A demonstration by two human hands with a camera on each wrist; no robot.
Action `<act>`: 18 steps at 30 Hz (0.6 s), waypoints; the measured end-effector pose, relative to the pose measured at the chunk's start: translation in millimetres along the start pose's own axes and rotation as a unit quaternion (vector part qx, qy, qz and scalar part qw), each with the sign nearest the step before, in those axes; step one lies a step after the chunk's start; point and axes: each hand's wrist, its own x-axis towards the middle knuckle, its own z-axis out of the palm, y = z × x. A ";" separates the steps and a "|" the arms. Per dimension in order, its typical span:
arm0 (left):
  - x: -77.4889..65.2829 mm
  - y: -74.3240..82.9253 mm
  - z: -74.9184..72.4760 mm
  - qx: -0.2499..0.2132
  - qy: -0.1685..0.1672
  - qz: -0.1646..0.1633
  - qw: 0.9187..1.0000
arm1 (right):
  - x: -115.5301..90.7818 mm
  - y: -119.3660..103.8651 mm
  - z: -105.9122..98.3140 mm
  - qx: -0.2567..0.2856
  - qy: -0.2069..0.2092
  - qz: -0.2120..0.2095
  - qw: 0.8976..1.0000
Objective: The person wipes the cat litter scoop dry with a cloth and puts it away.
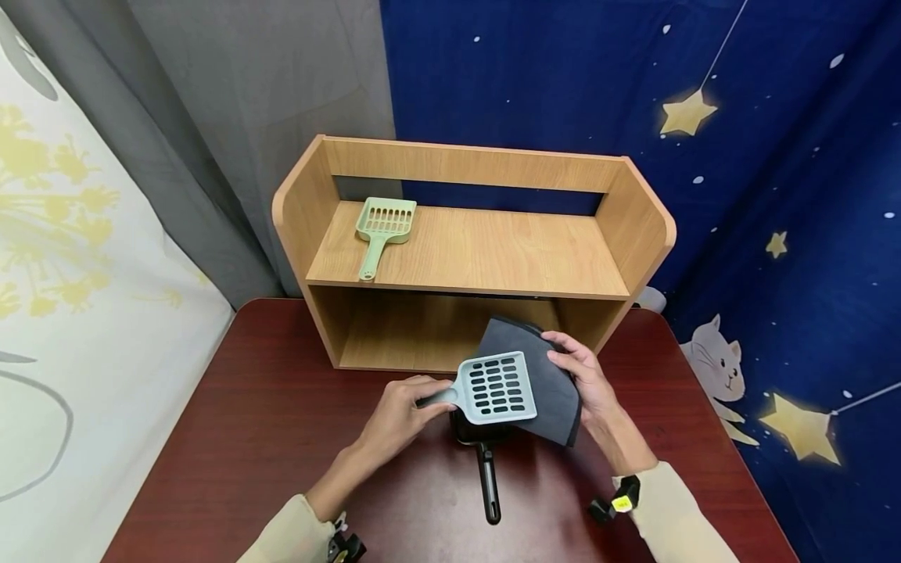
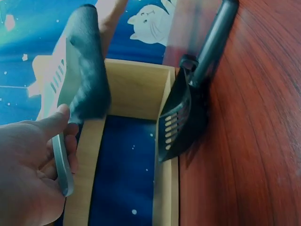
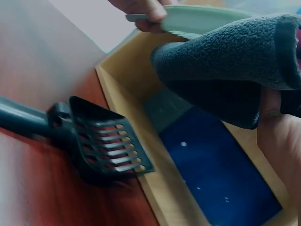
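Note:
My left hand (image 1: 403, 414) grips the handle of a pale blue-grey slotted litter scoop (image 1: 524, 391), held above the table. Beside it, my right hand (image 1: 586, 377) pinches the edge of a dark grey cloth (image 1: 552, 422), which hangs folded behind the scoop and overlaps it in the head view. A black litter scoop (image 1: 489, 485) lies on the table below them, its handle toward me and its head partly hidden by the pale scoop. In the right wrist view the black scoop's slots (image 3: 115, 146) show close to the shelf's front edge.
A two-tier wooden shelf (image 1: 472, 250) stands at the back of the dark red table (image 1: 281, 453). On its upper board, at the left, lies a light green litter scoop (image 1: 383, 227). Behind hang a grey curtain (image 1: 281, 78) and a blue star-patterned curtain (image 1: 528, 70).

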 end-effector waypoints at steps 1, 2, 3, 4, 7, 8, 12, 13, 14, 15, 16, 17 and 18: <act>-0.7 -1.2 -0.6 0.002 -0.003 -0.001 1.000 | -1.3 -3.8 -1.2 -0.002 0.000 -0.004 1.000; -1.2 -2.3 -1.3 0.004 -0.005 -0.002 1.000 | -2.6 -7.4 -2.3 -0.004 0.001 -0.008 1.000; -1.7 -3.2 -1.8 0.008 -0.008 -0.003 1.000 | -3.7 -10.9 -3.1 -0.007 -0.001 -0.013 1.000; -2.0 -4.2 -2.1 0.011 -0.011 -0.003 1.000 | -5.0 -13.9 -4.0 -0.010 -0.001 -0.017 1.000; -3.2 -6.7 -2.5 0.021 -0.016 -0.002 1.000 | -7.7 -20.4 -6.3 -0.027 -0.003 -0.029 0.999; -3.9 -7.5 -2.6 0.024 -0.016 0.000 1.000 | -8.3 -21.9 -7.0 -0.034 -0.004 -0.031 0.999; -6.0 -11.0 -3.3 0.036 -0.014 0.010 0.999 | -9.1 -24.7 -8.1 -0.072 0.007 -0.040 0.997; -6.5 -11.6 -3.8 0.039 -0.013 0.012 0.999 | -9.2 -25.1 -8.2 -0.084 0.011 -0.044 0.995; -7.0 -12.2 -4.3 0.041 -0.012 0.013 0.999 | -9.2 -25.6 -7.9 -0.095 0.014 -0.047 0.994; -7.4 -12.8 -4.9 0.043 -0.011 0.013 0.999 | -9.3 -25.9 -7.8 -0.105 0.018 -0.052 0.993; -7.7 -13.1 -5.8 0.044 -0.012 0.011 0.999 | -9.4 -26.5 -7.6 -0.111 0.020 -0.056 0.992; -8.1 -13.3 -6.8 0.045 -0.012 0.010 0.999 | -9.6 -27.1 -7.3 -0.115 0.020 -0.060 0.991; -8.4 -13.3 -8.0 0.045 -0.013 0.006 0.999 | -9.7 -28.0 -6.9 -0.119 0.017 -0.063 0.991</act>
